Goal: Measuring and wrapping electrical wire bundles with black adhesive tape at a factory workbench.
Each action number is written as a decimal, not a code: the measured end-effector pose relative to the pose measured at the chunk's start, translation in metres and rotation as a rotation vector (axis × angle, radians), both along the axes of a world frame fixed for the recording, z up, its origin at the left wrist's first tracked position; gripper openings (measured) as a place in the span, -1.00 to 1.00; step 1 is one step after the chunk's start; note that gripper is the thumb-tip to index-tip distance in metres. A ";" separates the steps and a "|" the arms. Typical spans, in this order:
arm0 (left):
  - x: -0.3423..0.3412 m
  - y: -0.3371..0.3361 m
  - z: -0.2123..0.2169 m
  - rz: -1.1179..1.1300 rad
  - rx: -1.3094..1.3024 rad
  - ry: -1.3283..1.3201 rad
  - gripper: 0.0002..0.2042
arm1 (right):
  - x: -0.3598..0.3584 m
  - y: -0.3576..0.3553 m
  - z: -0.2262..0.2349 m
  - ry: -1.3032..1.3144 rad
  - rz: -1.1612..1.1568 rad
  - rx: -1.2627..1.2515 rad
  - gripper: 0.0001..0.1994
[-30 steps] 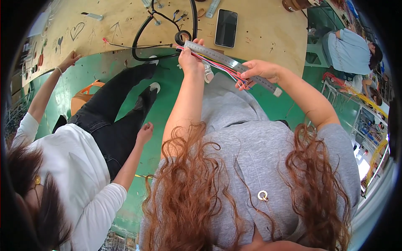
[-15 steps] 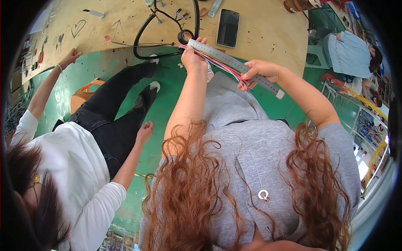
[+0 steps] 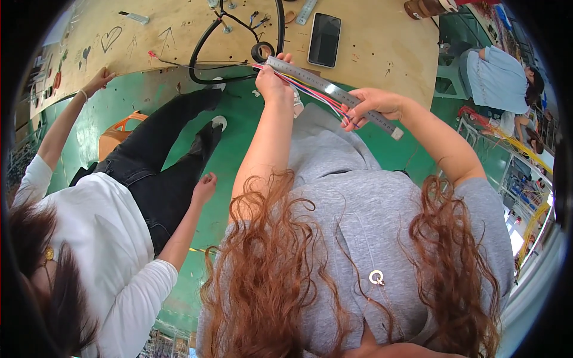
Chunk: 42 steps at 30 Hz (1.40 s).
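A steel ruler [image 3: 316, 81] slants down to the right in front of me, over the table's near edge. My left hand [image 3: 276, 82] is closed around its upper left end, together with one end of a bundle of coloured wires [image 3: 310, 92]. The wires, red, white, blue and other colours, run along the ruler's near side. My right hand [image 3: 373, 107] pinches the ruler and the wires' other end, thumb on top. The ruler's lower right tip sticks out past that hand. A black cable loop [image 3: 194, 59] and a roll of black tape [image 3: 262, 52] lie beside my left hand.
On the wooden table [image 3: 382, 42] lie a dark-screened phone [image 3: 324, 40], another small ruler [image 3: 307, 12] and a cutter knife [image 3: 134, 18]. A co-worker in a white top [image 3: 101, 227] stands close on my left, one hand on the table edge. An orange stool [image 3: 116, 134] stands behind them.
The ruler has tilted slightly, and a bright glint now shows on its middle. My right hand has shifted a little along it to the right. My left hand keeps its grip.
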<state>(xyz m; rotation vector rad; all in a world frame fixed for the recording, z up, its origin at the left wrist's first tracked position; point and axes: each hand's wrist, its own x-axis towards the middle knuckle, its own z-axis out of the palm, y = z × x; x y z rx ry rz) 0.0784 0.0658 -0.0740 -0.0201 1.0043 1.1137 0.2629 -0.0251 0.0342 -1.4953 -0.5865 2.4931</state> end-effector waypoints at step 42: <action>0.014 0.004 0.004 0.102 -0.105 0.104 -0.66 | -0.017 0.002 0.012 -0.113 -0.002 0.019 -0.71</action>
